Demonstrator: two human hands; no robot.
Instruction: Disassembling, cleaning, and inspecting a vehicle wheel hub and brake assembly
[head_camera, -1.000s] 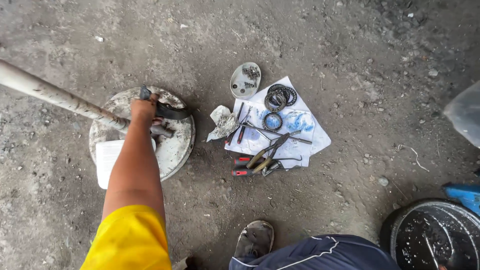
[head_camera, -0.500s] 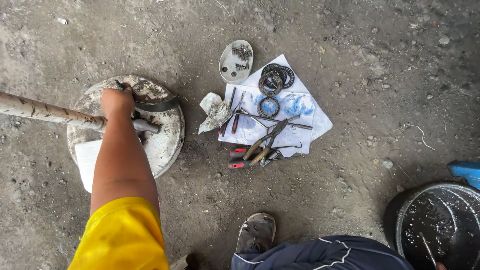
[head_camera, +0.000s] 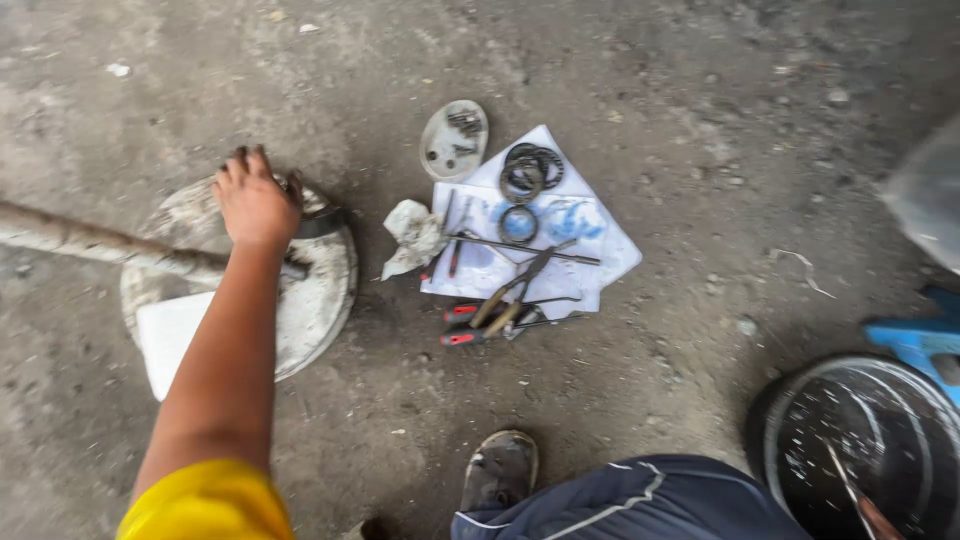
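The left hand (head_camera: 255, 203) lies palm-down on the far rim of a round grey-white disc (head_camera: 320, 290) that rests flat on the concrete floor (head_camera: 700, 100). Its fingers (head_camera: 240, 165) are spread and curl over the disc's edge, gripping nothing that can be seen; a dark band (head_camera: 322, 222) sits just beside the hand on the rim. The disc is dusty and scuffed. A long, grimy rod (head_camera: 90, 243) crosses it from the left edge of the view, and a white slab (head_camera: 170, 335) lies against its near-left side. The right hand is out of view.

Right of the disc, near but apart, a crumpled rag (head_camera: 412, 235) touches a sheet of white paper (head_camera: 610, 250) carrying dark rings (head_camera: 530, 170), a blue-centred ring (head_camera: 518, 223), thin rods and red-handled pliers (head_camera: 490, 315). A small oval plate (head_camera: 453, 140) lies just beyond the paper. Bare floor opens above and left of the disc. A shoe (head_camera: 498, 468) and a dark trouser leg (head_camera: 620, 500) are at the bottom edge, with what looks like a black pan (head_camera: 870, 440) at the lower right.
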